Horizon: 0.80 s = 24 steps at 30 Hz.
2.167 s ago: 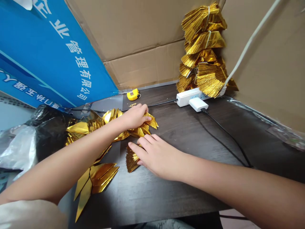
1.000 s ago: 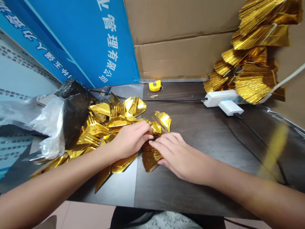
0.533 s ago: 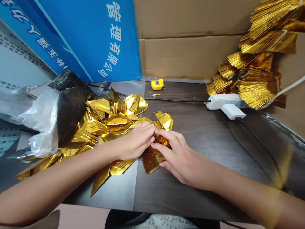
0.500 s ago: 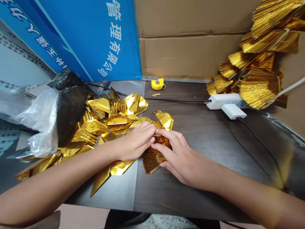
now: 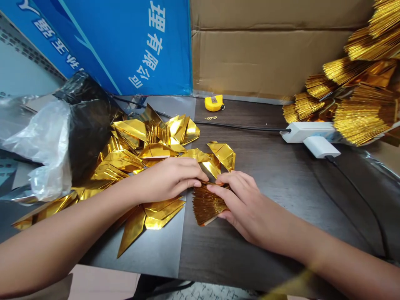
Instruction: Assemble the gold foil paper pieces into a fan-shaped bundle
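Observation:
A pleated gold foil bundle (image 5: 208, 204) rests on the dark table between my hands, its fanned edges toward me. My left hand (image 5: 176, 177) pinches its upper left end, fingers together. Curved over its right side, my right hand (image 5: 242, 200) grips it with thumb below and fingers on top. Folded gold foil pieces (image 5: 125, 162) lie in a loose heap under and beyond my left forearm. One folded foil piece (image 5: 224, 155) sits just beyond my right fingertips.
A yellow tape measure (image 5: 214, 103) lies at the back near a black cable (image 5: 240, 127). Behind stand a blue panel (image 5: 125, 46) and cardboard (image 5: 265, 62). At right are a white power strip (image 5: 309, 131) and fanned gold bundles (image 5: 362, 112). Plastic bags (image 5: 53, 141) sit left.
The view has shifted, so the background sits differently. My hands have moved slightly apart, and more of the pleated bundle shows between them.

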{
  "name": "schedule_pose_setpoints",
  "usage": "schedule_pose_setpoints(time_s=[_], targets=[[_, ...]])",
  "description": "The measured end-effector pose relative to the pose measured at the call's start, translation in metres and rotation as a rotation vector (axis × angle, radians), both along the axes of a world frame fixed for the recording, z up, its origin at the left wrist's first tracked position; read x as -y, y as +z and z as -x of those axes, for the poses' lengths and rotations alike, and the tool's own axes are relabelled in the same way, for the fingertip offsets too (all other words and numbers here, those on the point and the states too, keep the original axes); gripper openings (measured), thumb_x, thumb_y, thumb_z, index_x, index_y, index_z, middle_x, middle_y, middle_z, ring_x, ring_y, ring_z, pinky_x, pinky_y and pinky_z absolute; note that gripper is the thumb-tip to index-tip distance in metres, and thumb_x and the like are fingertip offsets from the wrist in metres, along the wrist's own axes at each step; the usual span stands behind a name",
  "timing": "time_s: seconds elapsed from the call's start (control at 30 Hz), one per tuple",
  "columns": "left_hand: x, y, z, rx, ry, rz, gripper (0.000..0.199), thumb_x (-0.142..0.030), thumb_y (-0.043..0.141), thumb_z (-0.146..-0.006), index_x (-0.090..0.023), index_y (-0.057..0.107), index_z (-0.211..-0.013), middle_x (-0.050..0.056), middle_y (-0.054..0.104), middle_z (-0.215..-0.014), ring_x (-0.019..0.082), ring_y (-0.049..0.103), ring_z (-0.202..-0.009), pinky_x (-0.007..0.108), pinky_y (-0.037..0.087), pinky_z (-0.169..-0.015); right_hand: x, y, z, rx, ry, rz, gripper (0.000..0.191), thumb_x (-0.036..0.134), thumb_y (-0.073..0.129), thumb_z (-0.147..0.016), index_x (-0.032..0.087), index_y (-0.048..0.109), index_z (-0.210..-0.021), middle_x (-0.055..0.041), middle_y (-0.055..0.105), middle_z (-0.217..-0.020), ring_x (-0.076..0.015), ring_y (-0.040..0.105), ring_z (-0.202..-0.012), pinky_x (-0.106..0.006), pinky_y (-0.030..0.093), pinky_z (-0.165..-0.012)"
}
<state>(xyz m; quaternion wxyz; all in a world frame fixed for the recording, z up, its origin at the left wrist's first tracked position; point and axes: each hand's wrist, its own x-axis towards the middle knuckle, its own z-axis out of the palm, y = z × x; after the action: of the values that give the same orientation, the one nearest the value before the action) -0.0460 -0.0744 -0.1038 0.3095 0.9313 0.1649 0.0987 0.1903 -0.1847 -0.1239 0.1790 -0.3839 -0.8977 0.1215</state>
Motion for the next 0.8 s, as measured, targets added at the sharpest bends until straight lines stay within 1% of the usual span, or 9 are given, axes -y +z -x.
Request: schedule_pose_setpoints(time_s=[0.1, 0.17, 0.27, 0.33, 0.4, 0.57, 0.67, 0.8], targets=[[-0.002, -0.006, -0.001, 0.092, 0.048, 0.022, 0.022, -0.023, 0.054, -0.100, -0.023, 0.075, -0.106, 0.005, 0.075, -0.096, 0.014, 0.068, -0.087, 0.026, 0.052, -0.079, -0.002, -0.002, -0.001, -0.022, 0.017, -0.002, 0.042, 0.019, 0.046, -0.101, 0.010, 0.047, -0.141, -0.0192, 0.054, -0.123, -0.0320, 0.051, -0.114, -0.056, 0.050, -0.097], [-0.002, -0.008, -0.004, 0.136, 0.058, 0.018, 0.020, -0.021, 0.058, -0.098, -0.022, 0.078, -0.100, 0.003, 0.075, -0.086, 0.012, 0.068, -0.078, 0.024, 0.051, -0.072, -0.002, -0.004, -0.002, -0.010, 0.022, -0.013, 0.049, 0.021, 0.045, -0.102, 0.010, 0.039, -0.149, -0.0194, 0.054, -0.123, -0.0318, 0.052, -0.110, -0.056, 0.052, -0.094], [-0.002, -0.010, -0.008, 0.186, 0.046, -0.010, 0.015, -0.021, 0.064, -0.095, -0.019, 0.078, -0.090, 0.002, 0.072, -0.076, 0.009, 0.065, -0.070, 0.021, 0.048, -0.067, -0.002, -0.005, -0.002, 0.021, 0.027, -0.031, 0.059, 0.027, 0.043, -0.104, 0.001, 0.027, -0.153, -0.0236, 0.053, -0.129, -0.0342, 0.050, -0.114, -0.057, 0.052, -0.096], [-0.003, -0.011, -0.010, 0.206, 0.036, -0.012, 0.014, -0.021, 0.066, -0.093, -0.017, 0.077, -0.086, 0.001, 0.071, -0.075, 0.008, 0.064, -0.069, 0.019, 0.047, -0.066, -0.002, -0.004, -0.001, 0.025, 0.033, -0.028, 0.060, 0.030, 0.042, -0.105, -0.003, 0.026, -0.152, -0.0260, 0.050, -0.134, -0.0358, 0.047, -0.122, -0.057, 0.050, -0.101], [-0.004, -0.012, -0.010, 0.223, 0.033, 0.000, 0.013, -0.021, 0.068, -0.093, -0.016, 0.076, -0.084, 0.001, 0.071, -0.075, 0.008, 0.064, -0.069, 0.018, 0.047, -0.066, -0.001, -0.004, -0.001, 0.019, 0.033, -0.011, 0.059, 0.030, 0.042, -0.105, -0.004, 0.027, -0.151, -0.0263, 0.050, -0.135, -0.0360, 0.045, -0.126, -0.057, 0.048, -0.104], [-0.007, -0.014, -0.009, 0.207, 0.015, 0.089, 0.014, -0.016, 0.063, -0.094, -0.016, 0.076, -0.088, 0.003, 0.075, -0.086, 0.009, 0.068, -0.077, 0.019, 0.051, -0.073, -0.002, -0.003, -0.001, 0.001, 0.035, 0.065, 0.058, 0.029, 0.042, -0.106, -0.002, 0.026, -0.152, -0.0244, 0.048, -0.135, -0.0336, 0.047, -0.124, -0.054, 0.049, -0.105], [-0.008, -0.013, -0.008, 0.175, 0.041, 0.123, 0.014, -0.016, 0.063, -0.094, -0.017, 0.077, -0.090, 0.003, 0.075, -0.086, 0.009, 0.068, -0.077, 0.019, 0.050, -0.073, -0.002, -0.003, -0.001, 0.001, 0.037, 0.068, 0.058, 0.029, 0.041, -0.105, -0.002, 0.026, -0.152, -0.0242, 0.047, -0.136, -0.0337, 0.046, -0.125, -0.054, 0.048, -0.105], [-0.010, -0.014, -0.011, 0.184, 0.056, 0.200, 0.011, -0.017, 0.069, -0.091, -0.016, 0.078, -0.085, 0.002, 0.076, -0.083, 0.008, 0.068, -0.073, 0.017, 0.050, -0.071, -0.003, -0.001, -0.001, -0.011, 0.051, 0.080, 0.059, 0.030, 0.043, -0.105, -0.001, 0.026, -0.153, -0.0237, 0.048, -0.134, -0.0335, 0.046, -0.124, -0.054, 0.048, -0.105]])
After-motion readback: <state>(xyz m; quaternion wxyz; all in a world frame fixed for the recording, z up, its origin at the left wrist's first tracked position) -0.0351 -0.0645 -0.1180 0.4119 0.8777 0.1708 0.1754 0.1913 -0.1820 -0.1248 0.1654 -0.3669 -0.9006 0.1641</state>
